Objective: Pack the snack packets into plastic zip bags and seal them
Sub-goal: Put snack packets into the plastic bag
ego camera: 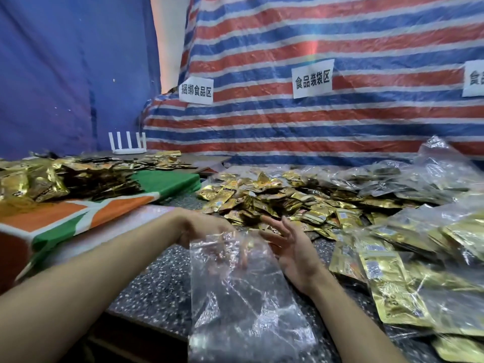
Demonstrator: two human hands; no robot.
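Progress looks partial, judging by the head view, the only one there is. At the right of the speckled desk lie many filled bags, clear plastic with gold packets inside, though whether each is sealed I cannot tell. A large heap of loose snack packets lies beyond the hands in the middle of the desk, and a second pile rests on a green and orange cloth at the left, so much packing appears to be left. The zip bag in hand seems empty, with nothing gold showing through it, and it hangs low in the middle with its mouth away from the person and its bottom toward the camera. The left hand reaches in from the left with the forearm stretched across the desk edge and holds the bag at its upper left corner. Its fingers show only as a blur through the plastic, seemingly curled on the edge. The right hand hovers just beside the bag's right edge, palm turned toward the left hand, its fingers spread apart and holding nothing, close to the heap. My guess is that the step in hand is opening this bag's mouth, so filling and sealing it are yet to come.
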